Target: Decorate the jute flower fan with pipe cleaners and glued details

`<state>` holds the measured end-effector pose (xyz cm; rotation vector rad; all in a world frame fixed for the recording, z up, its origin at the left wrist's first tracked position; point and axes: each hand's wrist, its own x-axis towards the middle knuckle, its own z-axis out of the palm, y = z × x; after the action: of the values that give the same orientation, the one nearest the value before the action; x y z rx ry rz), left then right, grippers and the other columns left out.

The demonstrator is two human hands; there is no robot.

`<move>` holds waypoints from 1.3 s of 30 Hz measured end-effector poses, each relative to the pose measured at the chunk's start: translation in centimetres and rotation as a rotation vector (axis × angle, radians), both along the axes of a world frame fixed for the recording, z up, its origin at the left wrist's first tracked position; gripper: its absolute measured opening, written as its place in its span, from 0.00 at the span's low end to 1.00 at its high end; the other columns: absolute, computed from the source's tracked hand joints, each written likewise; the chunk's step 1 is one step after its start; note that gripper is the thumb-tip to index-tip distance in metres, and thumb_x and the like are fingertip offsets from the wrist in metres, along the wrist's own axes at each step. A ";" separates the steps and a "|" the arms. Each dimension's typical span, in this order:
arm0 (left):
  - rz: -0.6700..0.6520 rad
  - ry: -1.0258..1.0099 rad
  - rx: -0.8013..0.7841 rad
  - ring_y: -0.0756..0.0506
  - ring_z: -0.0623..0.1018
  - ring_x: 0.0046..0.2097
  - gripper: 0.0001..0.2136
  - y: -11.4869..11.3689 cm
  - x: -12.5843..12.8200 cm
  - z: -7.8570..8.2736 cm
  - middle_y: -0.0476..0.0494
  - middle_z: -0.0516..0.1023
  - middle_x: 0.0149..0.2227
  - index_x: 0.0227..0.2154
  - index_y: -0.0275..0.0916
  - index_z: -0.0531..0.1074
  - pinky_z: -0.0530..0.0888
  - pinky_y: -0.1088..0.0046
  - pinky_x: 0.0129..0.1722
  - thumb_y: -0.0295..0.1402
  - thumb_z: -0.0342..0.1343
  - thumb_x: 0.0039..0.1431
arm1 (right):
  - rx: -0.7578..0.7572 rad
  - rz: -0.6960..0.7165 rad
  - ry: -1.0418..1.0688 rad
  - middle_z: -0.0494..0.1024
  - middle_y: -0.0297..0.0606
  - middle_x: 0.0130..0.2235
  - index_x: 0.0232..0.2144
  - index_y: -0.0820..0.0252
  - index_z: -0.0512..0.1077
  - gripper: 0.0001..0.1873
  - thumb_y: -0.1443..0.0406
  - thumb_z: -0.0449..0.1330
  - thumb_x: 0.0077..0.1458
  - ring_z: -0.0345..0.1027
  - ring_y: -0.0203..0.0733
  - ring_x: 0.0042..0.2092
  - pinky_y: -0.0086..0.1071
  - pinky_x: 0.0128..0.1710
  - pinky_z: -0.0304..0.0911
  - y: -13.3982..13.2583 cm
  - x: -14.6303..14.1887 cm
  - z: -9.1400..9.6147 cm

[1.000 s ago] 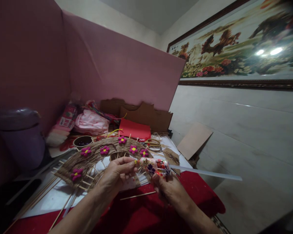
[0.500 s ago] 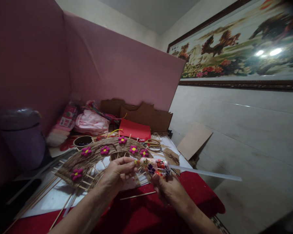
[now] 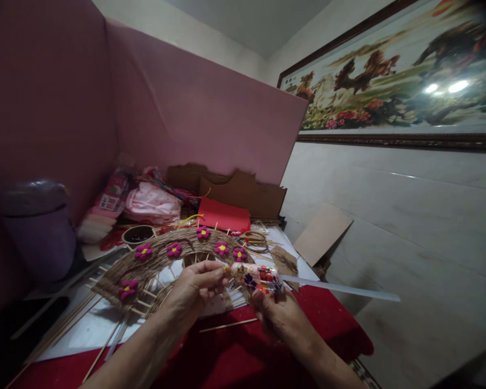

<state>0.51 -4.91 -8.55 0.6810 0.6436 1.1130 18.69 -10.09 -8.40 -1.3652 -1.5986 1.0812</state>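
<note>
My right hand [image 3: 281,313] is wrapped round a hot glue gun [image 3: 249,275] with a floral pattern. A long translucent glue stick [image 3: 340,288] juts from its back end toward the right. Right at the gun's nozzle, my left hand [image 3: 198,283] pinches a small yellow piece [image 3: 225,268]; its exact shape is too small to make out. Behind both hands lies a fan-shaped panel [image 3: 157,262] of twine wound over thin sticks. Several magenta flowers [image 3: 174,249] with yellow centres sit on it. My left forearm and hand hide part of its lower edge.
Red paper [image 3: 223,214], scissors [image 3: 254,237] and a tape roll [image 3: 138,234] lie behind the panel. Thin wooden sticks [image 3: 101,351] are at the left front. A purple bin [image 3: 40,237] stands left. Cardboard [image 3: 243,189] and a pink partition [image 3: 202,108] rise at the back.
Almost nothing differs. Both hands keep their grip, and the glue gun has shifted only very slightly.
</note>
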 end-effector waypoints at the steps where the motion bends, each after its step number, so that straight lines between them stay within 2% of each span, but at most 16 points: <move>1: 0.002 -0.001 0.001 0.53 0.75 0.24 0.08 0.0 0.0 0.0 0.44 0.78 0.24 0.24 0.32 0.74 0.71 0.81 0.25 0.23 0.67 0.39 | -0.001 -0.002 -0.004 0.56 0.27 0.13 0.18 0.60 0.59 0.30 0.39 0.49 0.48 0.48 0.27 0.15 0.25 0.14 0.44 0.0 0.1 -0.1; 6: 0.009 -0.005 -0.001 0.52 0.75 0.24 0.08 0.1 0.0 0.0 0.44 0.78 0.24 0.24 0.32 0.74 0.71 0.81 0.25 0.23 0.67 0.38 | 0.005 -0.005 -0.011 0.57 0.27 0.14 0.19 0.60 0.59 0.30 0.39 0.49 0.49 0.49 0.27 0.16 0.25 0.16 0.44 0.1 0.1 -0.2; 13: 0.019 0.000 -0.002 0.52 0.75 0.24 0.09 0.2 0.0 -0.2 0.44 0.78 0.24 0.24 0.32 0.74 0.71 0.80 0.25 0.23 0.68 0.37 | -0.001 -0.026 -0.029 0.56 0.28 0.13 0.17 0.60 0.59 0.33 0.36 0.48 0.44 0.48 0.28 0.15 0.26 0.15 0.44 -0.1 -0.2 0.4; 18: 0.017 -0.012 -0.005 0.52 0.75 0.24 0.09 0.2 0.0 -0.3 0.43 0.79 0.24 0.24 0.31 0.74 0.72 0.80 0.26 0.23 0.67 0.37 | -0.019 -0.013 -0.004 0.56 0.28 0.13 0.17 0.59 0.59 0.32 0.37 0.49 0.45 0.49 0.28 0.14 0.26 0.14 0.44 -0.1 -0.1 0.1; 27: 0.011 0.003 -0.019 0.51 0.75 0.24 0.07 0.0 -0.1 0.2 0.41 0.78 0.25 0.23 0.31 0.74 0.71 0.80 0.25 0.22 0.66 0.38 | 0.052 -0.050 0.018 0.55 0.27 0.12 0.16 0.60 0.59 0.32 0.38 0.49 0.46 0.46 0.26 0.12 0.25 0.12 0.42 0.3 -0.2 -0.2; 30: 0.004 0.009 -0.050 0.51 0.75 0.25 0.06 0.0 -0.2 0.4 0.40 0.79 0.26 0.24 0.31 0.74 0.70 0.80 0.25 0.21 0.64 0.40 | 0.005 -0.090 0.140 0.57 0.27 0.12 0.18 0.60 0.60 0.32 0.37 0.51 0.44 0.47 0.26 0.11 0.24 0.10 0.42 0.2 -0.5 -0.1; 34: -0.008 -0.014 -0.157 0.51 0.75 0.25 0.05 0.0 -0.4 0.7 0.40 0.78 0.27 0.25 0.31 0.73 0.72 0.78 0.26 0.19 0.61 0.42 | -0.014 -0.138 0.455 0.59 0.25 0.14 0.24 0.60 0.62 0.31 0.37 0.56 0.39 0.47 0.25 0.12 0.21 0.10 0.44 0.1 -0.4 0.5; 37: -0.028 -0.063 -0.189 0.51 0.74 0.25 0.06 0.1 -0.5 0.6 0.40 0.77 0.26 0.24 0.31 0.73 0.72 0.77 0.27 0.18 0.60 0.42 | -0.003 -0.126 0.668 0.59 0.24 0.15 0.26 0.59 0.63 0.30 0.39 0.59 0.38 0.47 0.25 0.13 0.20 0.11 0.46 0.2 0.3 1.2; 39: -0.037 -0.075 -0.193 0.52 0.74 0.24 0.06 0.2 -0.5 0.5 0.40 0.77 0.26 0.25 0.31 0.72 0.72 0.78 0.27 0.17 0.60 0.42 | -0.048 -0.088 0.762 0.59 0.24 0.15 0.29 0.59 0.65 0.30 0.40 0.59 0.38 0.47 0.24 0.13 0.20 0.11 0.47 0.3 0.8 1.8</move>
<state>0.05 -4.72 -8.02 0.4818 0.6617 1.0220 19.48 -9.76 -6.62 -0.8709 -0.9462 1.3723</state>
